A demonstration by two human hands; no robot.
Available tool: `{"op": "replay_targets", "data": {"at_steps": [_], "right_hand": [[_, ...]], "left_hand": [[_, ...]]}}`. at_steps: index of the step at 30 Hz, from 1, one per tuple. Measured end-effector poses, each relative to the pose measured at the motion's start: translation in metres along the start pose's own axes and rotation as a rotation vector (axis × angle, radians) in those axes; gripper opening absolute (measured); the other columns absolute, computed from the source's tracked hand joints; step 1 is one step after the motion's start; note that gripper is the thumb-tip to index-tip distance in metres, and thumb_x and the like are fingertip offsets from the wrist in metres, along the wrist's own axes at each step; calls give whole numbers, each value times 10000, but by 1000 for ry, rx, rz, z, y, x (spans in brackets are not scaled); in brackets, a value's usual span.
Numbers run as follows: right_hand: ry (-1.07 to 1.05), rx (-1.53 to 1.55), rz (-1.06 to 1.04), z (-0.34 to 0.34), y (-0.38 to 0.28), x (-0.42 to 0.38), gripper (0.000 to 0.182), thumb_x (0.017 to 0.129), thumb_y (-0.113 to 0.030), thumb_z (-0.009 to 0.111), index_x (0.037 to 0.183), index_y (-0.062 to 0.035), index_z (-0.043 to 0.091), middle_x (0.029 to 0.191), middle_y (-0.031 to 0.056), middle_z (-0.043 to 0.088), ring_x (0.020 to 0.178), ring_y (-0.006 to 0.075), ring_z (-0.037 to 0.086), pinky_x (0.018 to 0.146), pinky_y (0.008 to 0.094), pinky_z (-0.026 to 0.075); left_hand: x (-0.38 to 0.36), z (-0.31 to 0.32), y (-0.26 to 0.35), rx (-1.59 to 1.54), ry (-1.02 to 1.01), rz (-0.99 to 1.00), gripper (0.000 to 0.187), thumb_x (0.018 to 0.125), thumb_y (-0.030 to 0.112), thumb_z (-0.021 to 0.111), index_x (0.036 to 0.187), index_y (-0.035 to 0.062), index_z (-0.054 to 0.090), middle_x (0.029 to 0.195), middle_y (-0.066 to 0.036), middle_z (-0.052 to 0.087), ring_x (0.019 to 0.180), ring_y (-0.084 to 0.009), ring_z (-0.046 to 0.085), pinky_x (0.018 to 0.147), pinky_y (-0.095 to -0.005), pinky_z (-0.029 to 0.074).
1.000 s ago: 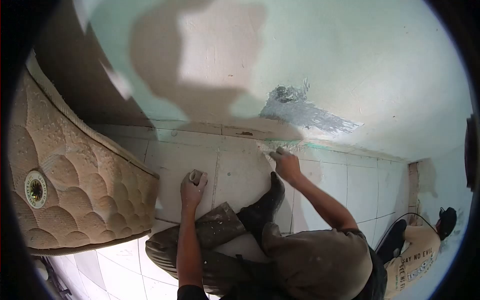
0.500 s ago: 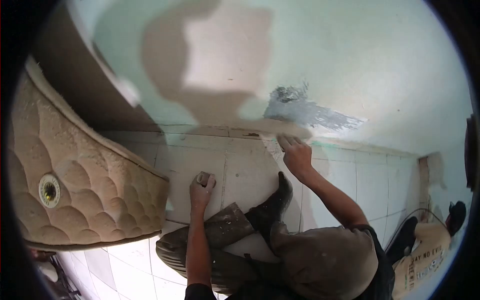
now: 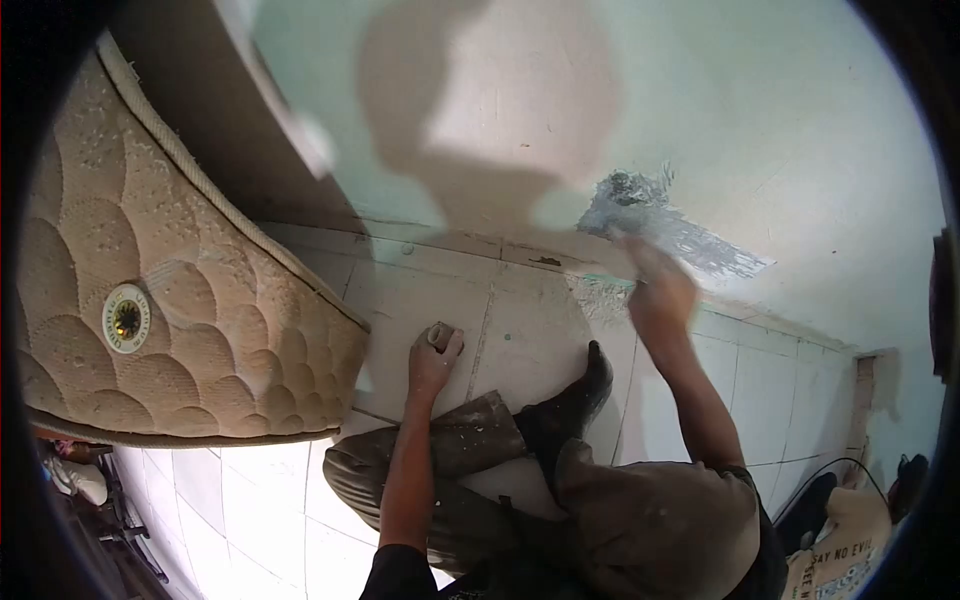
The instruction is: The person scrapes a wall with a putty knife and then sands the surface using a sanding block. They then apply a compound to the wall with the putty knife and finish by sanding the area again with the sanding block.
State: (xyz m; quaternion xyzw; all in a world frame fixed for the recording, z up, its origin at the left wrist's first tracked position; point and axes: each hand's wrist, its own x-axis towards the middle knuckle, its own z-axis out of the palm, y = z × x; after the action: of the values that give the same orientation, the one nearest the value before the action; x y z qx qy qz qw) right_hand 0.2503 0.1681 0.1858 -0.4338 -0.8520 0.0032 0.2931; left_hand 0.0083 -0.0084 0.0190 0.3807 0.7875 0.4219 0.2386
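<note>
My left hand (image 3: 432, 365) is closed around a small, dusty hollow roll (image 3: 438, 336), its round open end facing up. That hand is low over the tiles beside my bent leg. Smeared by motion, my right hand (image 3: 662, 292) reaches to the foot of the wall, with a finger stretched toward the lower edge of a rough grey patch (image 3: 675, 232). I cannot tell whether it holds anything. The patch stands out dark on the pale green wall (image 3: 780, 120). Crumbly pale debris (image 3: 602, 298) lies on the floor just left of my right hand.
A quilted beige mattress (image 3: 200, 340) leans at the left, near my left hand. My black boot (image 3: 572, 392) rests on the tiled floor (image 3: 420, 290). At the lower right lie a printed cloth (image 3: 840, 545) and dark footwear (image 3: 808, 510). Assorted items (image 3: 90, 485) are at the lower left.
My right hand has lifted from the floor edge toward the grey patch, its fingers now blurred. The view has shifted, and my left hand keeps its hold on the roll.
</note>
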Motion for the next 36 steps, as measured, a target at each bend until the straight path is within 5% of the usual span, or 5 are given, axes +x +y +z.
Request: {"op": "replay_targets", "data": {"at_steps": [3,16,19,25,36], "right_hand": [[-790,-302,104,139,70,-39,386,733,26,525,1038,-134,697,959,141,685,863,316,660,716,422,524],[220,446,91,-71,-20,-3,361,754,71,570,1066,-72,683,1016,181,673,893,334,663,791,363,521],[117,53,-79,9,15,-4,400,738,56,556,1087,-101,671,991,158,680,856,333,661,739,378,528],[-185,127,97,53,49,-51,234,791,14,610,997,-68,687,1005,143,678,882,325,662,738,368,532],[209,166,-118,-34,-15,-3,338,757,78,588,1046,-70,683,946,156,687,891,321,669,755,376,537]], "left_hand": [[-2,2,-8,24,41,-37,342,848,331,634,884,-9,631,847,-159,661,799,-282,639,751,-368,480],[-1,-1,5,15,-18,-48,364,844,338,646,912,-19,641,856,-196,661,812,-327,649,746,-394,489],[1,0,1,-4,-24,-73,383,844,349,651,918,-27,646,853,-195,664,803,-320,653,741,-392,492],[-5,0,-6,-2,5,-39,308,859,290,650,857,-17,636,800,-178,651,755,-308,641,706,-391,484],[2,4,-8,-33,24,-5,308,855,275,641,857,-33,626,817,-201,651,754,-333,632,700,-401,482]]}}
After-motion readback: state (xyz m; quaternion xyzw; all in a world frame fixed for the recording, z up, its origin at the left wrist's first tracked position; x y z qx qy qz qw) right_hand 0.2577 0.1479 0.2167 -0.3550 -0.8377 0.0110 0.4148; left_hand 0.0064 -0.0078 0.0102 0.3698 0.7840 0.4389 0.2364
